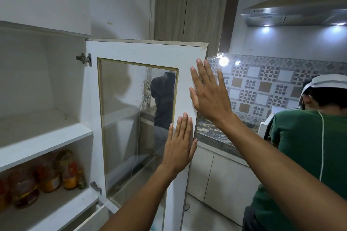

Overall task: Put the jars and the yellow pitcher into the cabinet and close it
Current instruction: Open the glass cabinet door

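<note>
Jars (47, 176) of clear plastic with amber and reddish contents stand in a blurred row on my white cabinet's lower shelf (48, 210), at the far left; their labels show yellow and red patches, but I cannot read any writing on them. Whether a yellow pitcher is among them I cannot tell. Above them, the upper white shelf (43, 137) is a smooth, matte board, dusty on top.

The white cabinet door (142, 50) stands swung open, hung on two metal hinges, one high (84, 59) and one low (96, 188). It is a flat painted frame around a tall pane of glass (131, 110) edged with a thin gold-coloured strip; the pane is glossy and reflects a dark-clothed figure.

My left hand (180, 146) is spread flat, fingers straight and together, palm pressed to the door's frame near its free edge, gripping nothing. My right hand (208, 92) is higher up, also wide open with fingers fanned, palm against the same edge, holding nothing.

To the right is a brushed-steel range hood (293, 15) with a small dark nameplate whose letters are too tiny to make out, patterned wall tiles (262, 84) in checkered squares, a marbled stone counter (216, 133), and a person in a green shirt (304, 146)
</note>
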